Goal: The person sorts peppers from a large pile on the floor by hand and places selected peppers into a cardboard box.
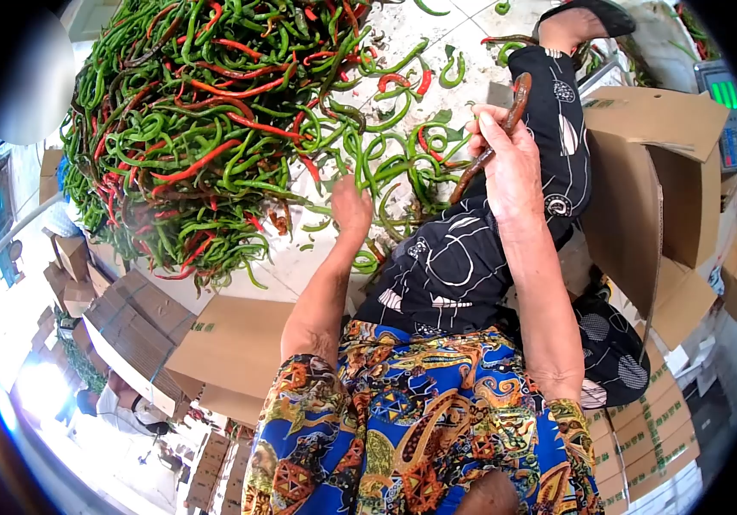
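Observation:
My right hand [506, 159] is closed round a long brownish-red chili pepper [516, 103], which runs slantwise through the fingers over my knee. My left hand [351, 206] is low by the floor, fingers bunched at the curled green chili peppers [360, 159] and seemingly gripping them; the fingertips are partly hidden. Beside it rises a big pile of green and red chili peppers [188, 129]. Loose peppers lie scattered between the pile and my right hand, among them a red piece [424, 83].
An open cardboard box [626, 206] stands to my right, with a digital scale display [729, 99] behind it. More cardboard boxes [231, 348] are on the left. My leg in dark patterned trousers [463, 249] stretches across the pale tiled floor [403, 26].

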{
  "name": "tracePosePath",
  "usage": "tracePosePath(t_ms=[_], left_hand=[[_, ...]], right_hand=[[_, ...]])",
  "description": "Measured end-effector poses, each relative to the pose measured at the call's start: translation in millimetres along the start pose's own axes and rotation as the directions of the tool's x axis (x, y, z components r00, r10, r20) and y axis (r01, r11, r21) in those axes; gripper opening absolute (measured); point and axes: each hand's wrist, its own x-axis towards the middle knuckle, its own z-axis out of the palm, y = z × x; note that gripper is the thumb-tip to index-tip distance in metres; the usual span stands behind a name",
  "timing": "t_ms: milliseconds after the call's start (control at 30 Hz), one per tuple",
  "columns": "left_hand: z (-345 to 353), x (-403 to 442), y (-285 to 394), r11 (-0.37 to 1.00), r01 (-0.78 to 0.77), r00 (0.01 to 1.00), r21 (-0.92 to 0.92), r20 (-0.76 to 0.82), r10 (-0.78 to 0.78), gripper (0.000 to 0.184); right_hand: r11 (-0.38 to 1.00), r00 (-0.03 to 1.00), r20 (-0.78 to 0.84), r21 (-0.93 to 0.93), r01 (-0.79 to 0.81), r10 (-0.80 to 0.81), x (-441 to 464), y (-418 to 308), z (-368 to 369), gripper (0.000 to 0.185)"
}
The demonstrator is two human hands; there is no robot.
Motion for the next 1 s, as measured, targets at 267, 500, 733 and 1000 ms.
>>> tracePosePath(t_ms=[267,500,733,1000], left_hand=[[-88,8,35,0.568,0.533,0.821,-0.627,0.544,-0.17,0.02],[-149,17,63,-0.212,0.678,0.735,-0.703,0.65,0.195,0.041],[-181,17,82,-0.288,0.639,0.757,-0.713,0.518,0.399,0.032],[-189,5,100,-0.17,0.586,0.792,-0.792,0.516,0.327,0.035]], right_hand=[[0.998,1.0,-0.012,0.052,-0.026,0.026,7,1,0,0.017],[0.991,0.994,0.071,0.096,-0.093,0.086,9,4,-3,0.016],[0.979,0.983,0.11,0.123,-0.16,0.147,7,4,-3,0.017],[0.959,0.952,0.274,0.208,-0.195,0.134,-6,-4,5,0.02]])
